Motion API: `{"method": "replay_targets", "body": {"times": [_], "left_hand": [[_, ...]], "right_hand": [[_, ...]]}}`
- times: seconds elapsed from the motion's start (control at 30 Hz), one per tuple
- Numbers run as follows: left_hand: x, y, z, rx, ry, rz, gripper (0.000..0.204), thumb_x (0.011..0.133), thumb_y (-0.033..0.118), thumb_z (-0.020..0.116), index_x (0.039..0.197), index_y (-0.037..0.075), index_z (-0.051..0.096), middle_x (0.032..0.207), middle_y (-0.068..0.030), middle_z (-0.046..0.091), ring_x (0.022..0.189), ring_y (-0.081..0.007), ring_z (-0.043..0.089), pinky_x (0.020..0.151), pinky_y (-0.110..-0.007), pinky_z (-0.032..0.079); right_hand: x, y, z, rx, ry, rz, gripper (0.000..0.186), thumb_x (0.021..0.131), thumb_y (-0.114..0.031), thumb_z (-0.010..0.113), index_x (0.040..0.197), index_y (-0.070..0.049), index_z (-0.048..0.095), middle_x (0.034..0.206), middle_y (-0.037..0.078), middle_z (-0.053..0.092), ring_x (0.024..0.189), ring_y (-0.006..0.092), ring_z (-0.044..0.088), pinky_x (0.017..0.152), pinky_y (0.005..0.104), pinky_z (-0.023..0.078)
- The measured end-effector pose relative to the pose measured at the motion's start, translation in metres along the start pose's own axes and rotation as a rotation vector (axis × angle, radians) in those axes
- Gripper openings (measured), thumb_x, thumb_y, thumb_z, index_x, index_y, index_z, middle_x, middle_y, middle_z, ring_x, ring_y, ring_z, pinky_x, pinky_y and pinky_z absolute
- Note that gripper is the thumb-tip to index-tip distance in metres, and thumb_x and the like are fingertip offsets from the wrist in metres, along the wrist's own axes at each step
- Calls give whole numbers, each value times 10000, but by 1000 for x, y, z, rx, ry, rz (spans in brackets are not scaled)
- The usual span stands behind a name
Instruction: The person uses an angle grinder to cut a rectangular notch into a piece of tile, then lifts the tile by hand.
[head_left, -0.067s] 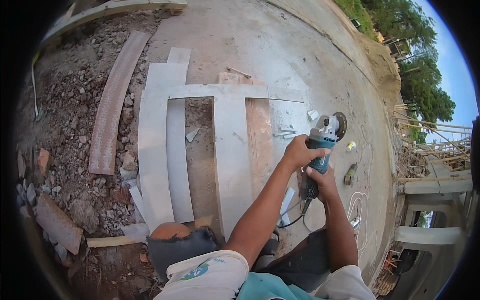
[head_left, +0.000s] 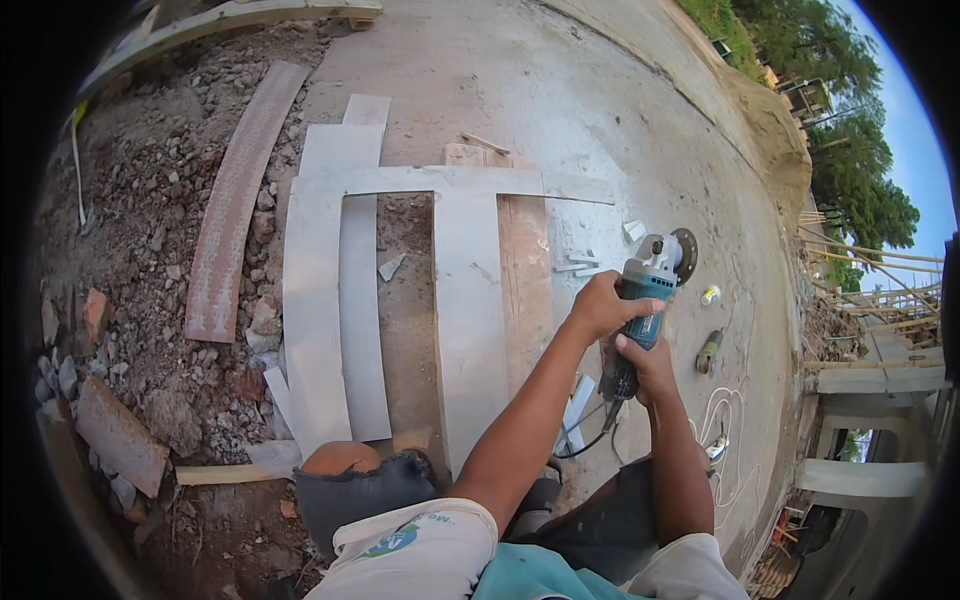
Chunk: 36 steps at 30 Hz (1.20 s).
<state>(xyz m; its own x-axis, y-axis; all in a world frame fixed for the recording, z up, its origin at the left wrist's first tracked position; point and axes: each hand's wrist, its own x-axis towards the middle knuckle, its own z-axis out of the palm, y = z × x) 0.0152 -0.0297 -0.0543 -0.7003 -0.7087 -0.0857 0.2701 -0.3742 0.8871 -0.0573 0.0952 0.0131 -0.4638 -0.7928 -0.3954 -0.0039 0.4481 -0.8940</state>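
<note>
Left hand (head_left: 603,303) and right hand (head_left: 648,368) clamped around the angle grinder (head_left: 650,282), right of frame centre; grip unchanged, I see the scene slid slightly rightward. Disc (head_left: 686,256) apart from white boards' (head_left: 468,300) edges; open concrete (head_left: 590,110), upper centre.

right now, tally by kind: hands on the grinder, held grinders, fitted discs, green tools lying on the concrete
Left hand and right hand: 2
Angle grinder: 1
Disc: 1
Green tool: 1
Total: 5
</note>
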Motion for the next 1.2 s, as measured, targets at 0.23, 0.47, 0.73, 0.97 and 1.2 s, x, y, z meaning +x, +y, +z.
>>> {"method": "replay_targets", "body": {"times": [0.23,0.47,0.73,0.97,1.2], "left_hand": [[-23,-13,13,72,75,-104,647,679,331,882,1070,-123,638,976,-196,693,886,-229,679,796,-332,545],[-35,-20,25,199,176,-155,708,670,363,887,1077,-148,615,985,-215,683,887,-223,679,777,-319,549],[-29,-19,50,-61,147,-19,523,861,364,754,1111,-78,627,1004,-146,686,908,-165,646,805,-290,523],[-66,-50,86,98,246,48,494,931,341,677,1222,-51,604,1028,-116,671,944,-164,641,823,-288,520],[-98,-54,122,223,382,34,583,860,295,764,1272,-70,573,1105,-167,637,964,-201,656,822,-294,538]], "right_hand": [[1,43,-20,134,-102,13,433,804,-308,802,1063,-36,586,894,63,644,747,166,646,651,311,538],[0,56,-29,196,-164,75,373,791,-190,786,1066,-27,593,883,43,640,746,147,628,664,303,519],[3,43,-44,227,-59,-65,394,784,-179,786,1094,-15,608,898,48,656,762,139,629,687,280,500],[22,32,-72,294,172,-206,319,792,-212,801,971,-44,597,825,21,615,697,127,601,644,273,483],[24,27,-73,344,293,-246,268,809,-169,784,952,-39,598,790,34,607,647,125,590,588,271,473]]}}
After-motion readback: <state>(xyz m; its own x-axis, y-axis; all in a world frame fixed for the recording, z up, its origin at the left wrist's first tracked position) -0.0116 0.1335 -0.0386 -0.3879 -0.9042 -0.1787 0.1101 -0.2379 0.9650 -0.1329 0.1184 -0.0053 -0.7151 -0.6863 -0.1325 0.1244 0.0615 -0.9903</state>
